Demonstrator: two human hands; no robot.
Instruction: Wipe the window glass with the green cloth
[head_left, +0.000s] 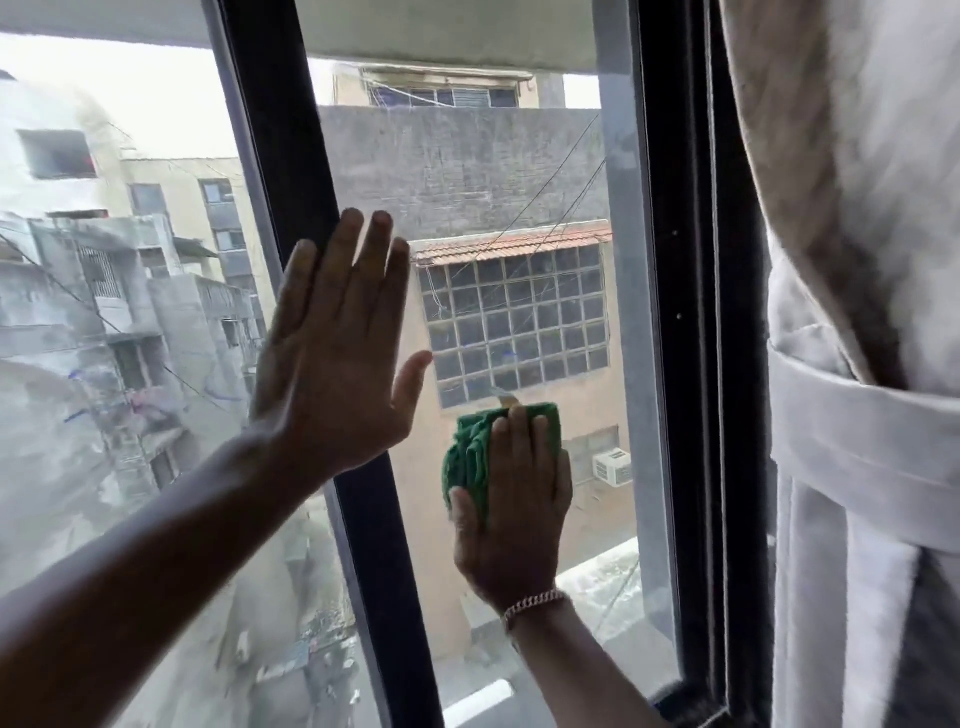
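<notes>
My right hand presses a bunched green cloth flat against the right pane of the window glass, at about mid height; a gold bracelet circles that wrist. My left hand lies flat with fingers spread, palm against the black centre frame bar and the edges of both panes, up and left of the cloth. The left pane looks hazy and streaked, while the right pane is clearer.
A thick black window frame borders the right pane. A white curtain, gathered by a white tie-back, hangs close at the right. Buildings show outside through the glass.
</notes>
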